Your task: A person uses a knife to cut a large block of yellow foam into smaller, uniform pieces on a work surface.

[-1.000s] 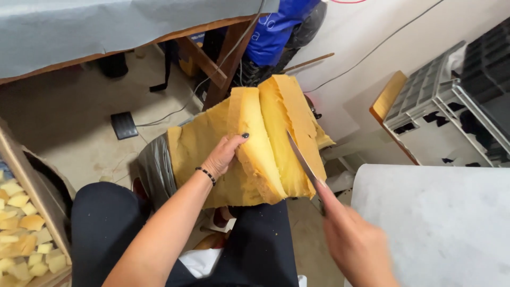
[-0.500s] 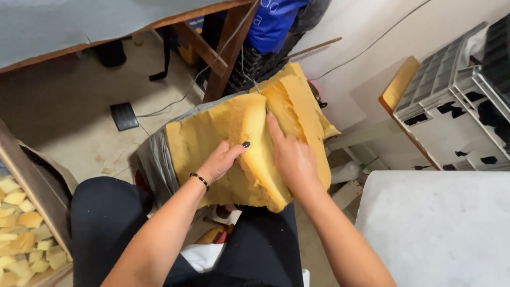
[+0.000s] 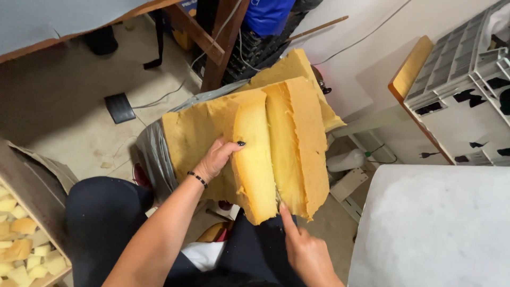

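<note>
Closest to me, my right hand point(image 3: 305, 255) sits low in the view with the forefinger stretched up into the slit at the bottom edge of the foam slab point(image 3: 249, 154). The other fingers are curled in, but I cannot tell whether they grip a blade handle; the slit hides whatever runs up from them. Just above my dark-clothed lap point(image 3: 106, 223), my left hand point(image 3: 215, 159) lies flat on the face of the slab, fingers spread and pressing, thumb hooked at the cut edge, clamped on nothing. A dark bead bracelet point(image 3: 197, 179) rings that wrist.

The slab is propped over a roll wrapped in grey plastic point(image 3: 151, 154) in front of my knees, leaning away from me. It is thick yellow foam, parted lengthwise into a pale strip point(image 3: 252, 159) and a wider piece point(image 3: 300, 143) beside it. I judge it light and soft: it will sag and squash under a pinch, and the torn skin looks crumbly. A flat palm on the broad face, or a grip through the full thickness near the cut, should hold it best.

To my left stands a wooden box of small foam offcuts point(image 3: 16, 250). To my right is a bench point(image 3: 441, 228) with a pale grey top. Farther off, a black pedal point(image 3: 119, 108) lies on the concrete floor, near a wooden table leg point(image 3: 220, 48).
</note>
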